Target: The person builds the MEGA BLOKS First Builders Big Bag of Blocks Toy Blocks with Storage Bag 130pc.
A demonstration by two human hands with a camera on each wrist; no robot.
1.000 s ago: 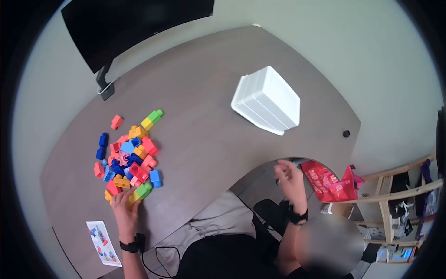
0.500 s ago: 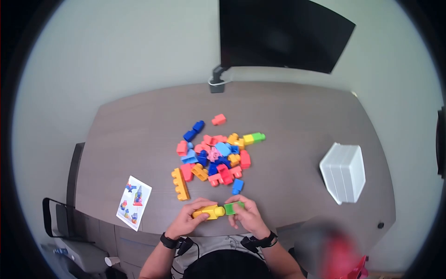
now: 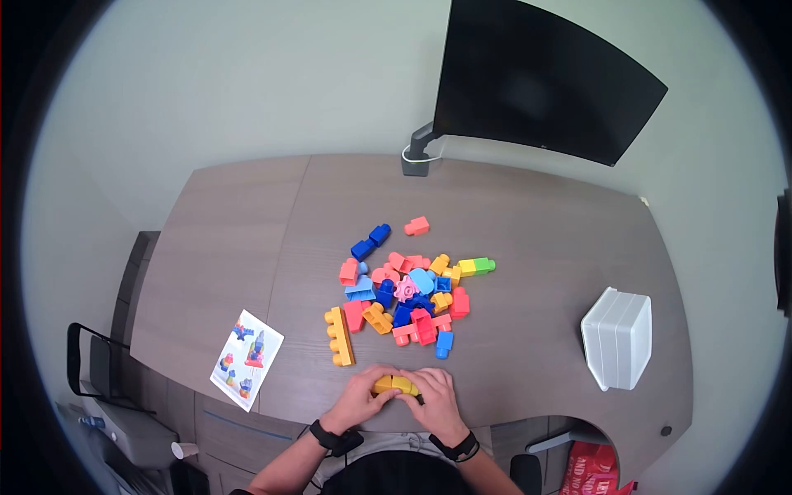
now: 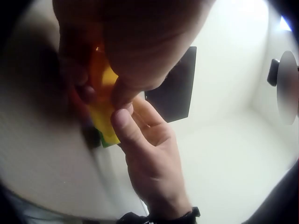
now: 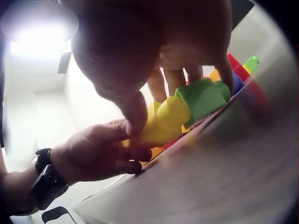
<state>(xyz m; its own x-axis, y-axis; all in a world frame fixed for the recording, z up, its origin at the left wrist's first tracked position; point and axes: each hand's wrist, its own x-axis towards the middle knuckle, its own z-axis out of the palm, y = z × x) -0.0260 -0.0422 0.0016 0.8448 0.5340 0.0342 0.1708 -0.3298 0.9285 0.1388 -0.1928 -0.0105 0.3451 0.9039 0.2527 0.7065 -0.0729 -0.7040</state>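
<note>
Near the front table edge in the head view, my left hand (image 3: 360,401) grips the left end of a yellow-orange block row (image 3: 384,384). My right hand (image 3: 437,406) holds its other end, fingers curled over it. The right wrist view has my right thumb on a yellow block (image 5: 161,123) and fingers behind a green block (image 5: 202,100), which lies against the yellow stud; whether they are joined I cannot tell. In the left wrist view the yellow part (image 4: 105,119) runs between both hands, its upper part hidden by my left hand.
A pile of coloured blocks (image 3: 402,290) lies beyond my hands, with a long orange block (image 3: 339,337) at its left. A picture sheet (image 3: 247,360) is on the left, a white bin (image 3: 617,340) on the right. Behind stands a monitor (image 3: 549,81).
My right hand has come from beyond the table edge to my left hand. Half a second ago the yellow and green blocks were held farther apart; now the hands are close together. The head view has shifted.
</note>
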